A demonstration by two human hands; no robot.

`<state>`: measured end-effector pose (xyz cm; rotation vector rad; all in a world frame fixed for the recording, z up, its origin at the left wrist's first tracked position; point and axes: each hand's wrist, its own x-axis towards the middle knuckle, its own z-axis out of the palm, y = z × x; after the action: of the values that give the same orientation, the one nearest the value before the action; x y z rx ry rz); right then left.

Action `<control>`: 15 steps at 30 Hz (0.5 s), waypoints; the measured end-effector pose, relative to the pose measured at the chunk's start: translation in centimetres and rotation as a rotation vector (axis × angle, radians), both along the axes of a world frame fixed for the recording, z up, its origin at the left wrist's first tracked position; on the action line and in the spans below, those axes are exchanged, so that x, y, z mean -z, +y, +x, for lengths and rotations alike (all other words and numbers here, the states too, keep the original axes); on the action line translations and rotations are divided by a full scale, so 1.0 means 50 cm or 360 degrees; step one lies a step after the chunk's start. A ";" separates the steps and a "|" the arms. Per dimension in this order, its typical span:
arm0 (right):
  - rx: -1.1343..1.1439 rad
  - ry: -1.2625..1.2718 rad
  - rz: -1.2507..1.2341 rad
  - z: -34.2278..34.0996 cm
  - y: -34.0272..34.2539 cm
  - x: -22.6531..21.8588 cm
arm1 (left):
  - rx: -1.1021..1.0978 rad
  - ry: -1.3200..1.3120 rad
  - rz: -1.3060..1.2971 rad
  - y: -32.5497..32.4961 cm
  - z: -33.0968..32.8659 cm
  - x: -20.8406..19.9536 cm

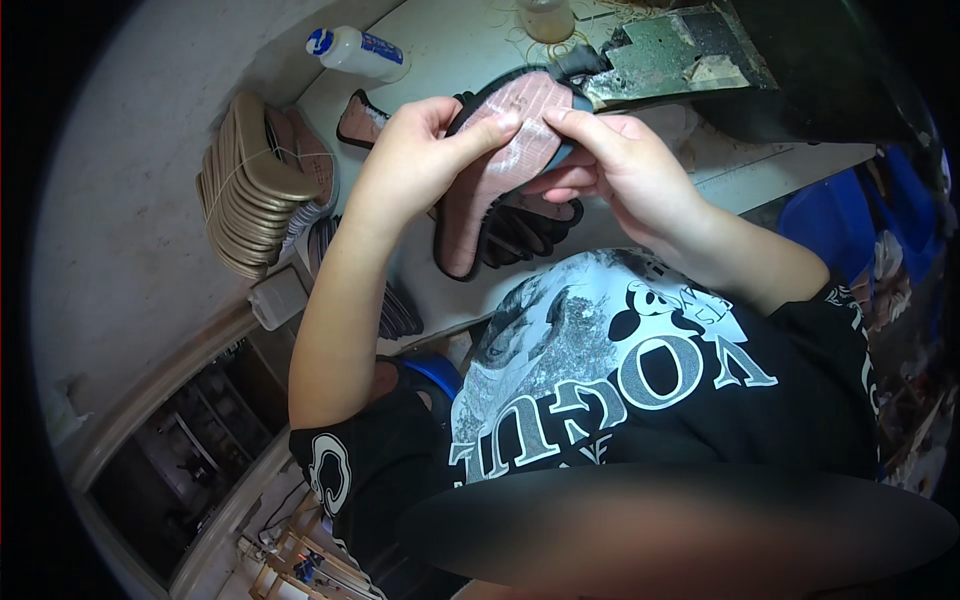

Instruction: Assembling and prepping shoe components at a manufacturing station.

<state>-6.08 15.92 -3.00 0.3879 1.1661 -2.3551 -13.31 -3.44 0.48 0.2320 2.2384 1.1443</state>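
Above the table, both my hands grip one shoe insole with a pink, stitched-looking underside and a black edge (470,215). My left hand (425,155) closes on its left side, thumb pressed on the pink face. On the opposite side my right hand (625,165) pinches the wide end, thumb on top and fingers beneath. A blue-grey strip (578,125) shows along that edge; how it joins the insole is hidden. Whitish smears mark the pink face between the thumbs. Several dark-edged insoles (530,225) lie under the held one, and another pink one (360,118) sits behind my left wrist.
A string-tied bundle of gold-tan insoles (245,190) leans at the left wall. Dark insoles (400,308) are stacked at the near table edge. A white bottle with a blue cap (360,52), a jar (548,18) and a worn green machine (690,55) stand behind. Blue plastic (830,220) is at right.
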 end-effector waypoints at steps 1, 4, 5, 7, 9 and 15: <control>-0.0025 0.0017 0.0010 -0.001 0.006 -0.002 | -0.0048 -0.0065 0.0007 0.007 0.005 -0.001; -0.0120 0.0227 0.0223 0.011 0.015 0.004 | -0.0149 -0.0169 0.0065 0.026 0.023 -0.006; -0.0202 0.0316 0.0232 0.016 0.020 0.006 | -0.0223 -0.0228 0.0018 0.029 0.026 -0.004; -0.0110 0.0435 0.0221 0.033 -0.005 0.011 | -0.0352 -0.0240 -0.0016 0.036 0.032 0.003; -0.0081 0.0574 0.0326 0.035 -0.017 0.040 | -0.0375 -0.0283 -0.0004 0.044 0.031 -0.009; -0.0187 0.0486 0.0301 0.026 0.002 0.039 | -0.0243 -0.0454 0.0092 0.028 0.045 -0.013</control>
<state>-4.78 16.02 -4.97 0.0176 1.5145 -2.2619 -11.07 -2.02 1.11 -0.0772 1.9991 1.2382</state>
